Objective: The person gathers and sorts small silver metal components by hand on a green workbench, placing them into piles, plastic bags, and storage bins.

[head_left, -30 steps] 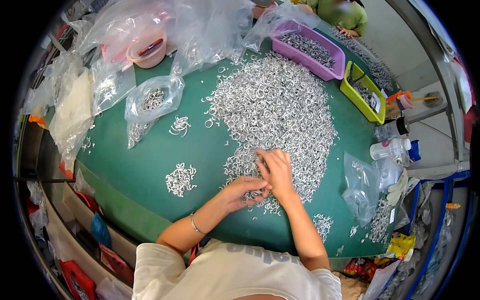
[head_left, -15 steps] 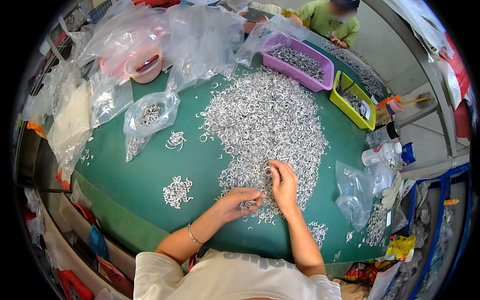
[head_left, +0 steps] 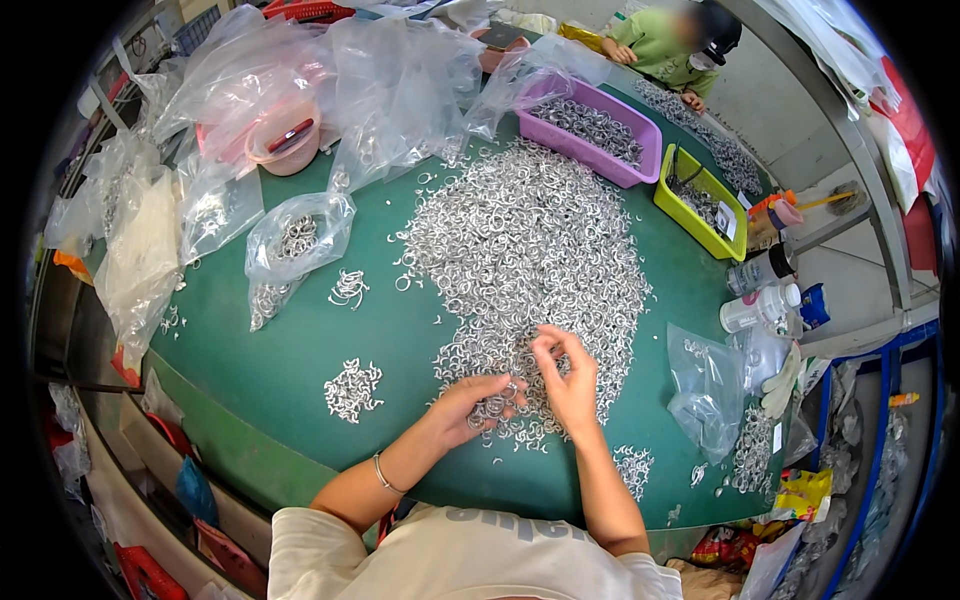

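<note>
A broad heap of small silver metal rings [head_left: 530,230], many looking like open curved pieces, covers the middle of the green table [head_left: 250,400]. My left hand [head_left: 475,408], palm turned up at the heap's near edge, is closed around several metal rings [head_left: 492,405]; one shows at its fingertips. Just to the right, my right hand [head_left: 568,385] hovers over the heap with thumb and forefinger apart, and no ring is visible between them. A small separate pile of silver pieces [head_left: 353,390] lies left of my left hand.
Behind the heap stand a purple basket [head_left: 640,165] and a yellow-green basket [head_left: 690,225], both holding metal parts. Clear plastic bags [head_left: 400,80] crowd the far left, around a pink bowl [head_left: 285,155]. Bottles [head_left: 760,308] line the right edge. A person [head_left: 660,50] sits across the table.
My right thumb and forefinger have spread apart from a pinch near a ring. My left hand has turned slightly, showing more rings. The person opposite has shifted posture.
</note>
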The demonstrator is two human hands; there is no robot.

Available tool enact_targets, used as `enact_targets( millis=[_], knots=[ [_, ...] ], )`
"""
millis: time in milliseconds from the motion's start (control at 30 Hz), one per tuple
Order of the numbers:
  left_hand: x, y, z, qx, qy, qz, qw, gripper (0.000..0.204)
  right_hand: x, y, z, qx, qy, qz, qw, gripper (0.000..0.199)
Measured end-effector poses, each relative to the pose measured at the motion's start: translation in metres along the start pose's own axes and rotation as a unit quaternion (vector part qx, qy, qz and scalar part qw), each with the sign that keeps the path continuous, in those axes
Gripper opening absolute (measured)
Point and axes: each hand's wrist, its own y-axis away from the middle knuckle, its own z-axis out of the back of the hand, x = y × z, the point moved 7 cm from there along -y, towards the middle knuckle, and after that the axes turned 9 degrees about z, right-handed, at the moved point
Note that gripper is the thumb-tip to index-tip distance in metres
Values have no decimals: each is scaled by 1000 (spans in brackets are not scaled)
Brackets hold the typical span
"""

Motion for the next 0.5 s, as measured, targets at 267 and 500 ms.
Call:
enact_targets(
  millis=[267, 500],
  knots=[
    [-1, 4, -10, 49, -33, -7, 998, 35, -16, -1, -31, 100, 201, 134, 965, 63],
    [-3, 8, -11, 26, -38, -12, 999, 28, -12, 17, -12, 134, 80, 107, 982, 44]
  ],
)
